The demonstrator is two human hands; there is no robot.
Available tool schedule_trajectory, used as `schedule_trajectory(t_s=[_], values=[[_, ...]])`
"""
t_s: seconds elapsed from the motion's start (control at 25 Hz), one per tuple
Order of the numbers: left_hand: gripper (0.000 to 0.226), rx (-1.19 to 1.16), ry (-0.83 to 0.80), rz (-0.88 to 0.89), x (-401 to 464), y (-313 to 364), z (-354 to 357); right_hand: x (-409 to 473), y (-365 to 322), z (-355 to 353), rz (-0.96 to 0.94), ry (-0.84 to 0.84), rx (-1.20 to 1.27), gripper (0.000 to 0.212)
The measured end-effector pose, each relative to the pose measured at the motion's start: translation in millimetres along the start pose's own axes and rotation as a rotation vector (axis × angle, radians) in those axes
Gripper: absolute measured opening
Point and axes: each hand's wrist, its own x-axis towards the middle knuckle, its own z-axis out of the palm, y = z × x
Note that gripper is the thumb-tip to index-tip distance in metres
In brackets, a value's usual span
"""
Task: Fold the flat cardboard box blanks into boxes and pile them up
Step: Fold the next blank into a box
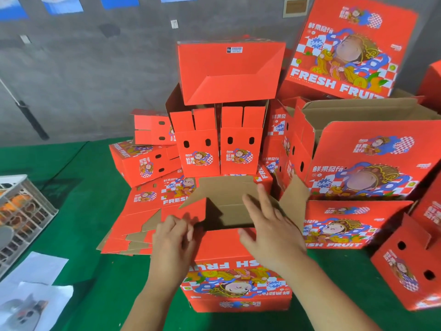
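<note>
Pinching the left side flap (pixel 194 210) of a half-formed red box (pixel 235 271), the left hand (pixel 173 237) has its fingers curled round the flap's lower edge, while the right hand (pixel 267 225) lies released, fingers straight and spread over the box's open top beside the right brown flap (pixel 294 204). This box stands on the green cloth table (pixel 83 235) directly below the camera, its printed front showing a cartoon figure, blue ribbons, red-and-white checks and upside-down "FRESH FRUIT" lettering; the inside is plain brown corrugated board. Just left of it, flat blanks (pixel 136 225) lie fanned in a low stack, red faces up, brown edges showing. Behind, folded boxes are piled several high (pixel 219 144), their ends punched with paired oval holes, and one box (pixel 230 70) sits tilted on top. More finished boxes (pixel 353 177) crowd the right. A grey plastic crate (pixel 26 211) and white papers (pixel 33 273) sit at the left edge, against a grey concrete wall (pixel 83 68) carrying blue pictures (pixel 64 4).
</note>
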Motion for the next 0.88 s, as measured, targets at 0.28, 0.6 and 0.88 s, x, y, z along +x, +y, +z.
schedule_trajectory(t_s=[0.28, 0.6, 0.88], values=[[0.073, 0.328, -0.412, -0.151, 29, 16, 1, -13, -3, -4, 0.287, 0.451, 0.239, 0.093], [0.060, 0.215, -0.222, -0.366, 44, 5, 14, -37, 8, 22, -0.040, 0.378, 0.388, 0.059], [0.044, -0.640, 0.020, -0.582, 42, -6, 7, 1, 24, -1, 0.236, 0.230, 0.805, 0.032]])
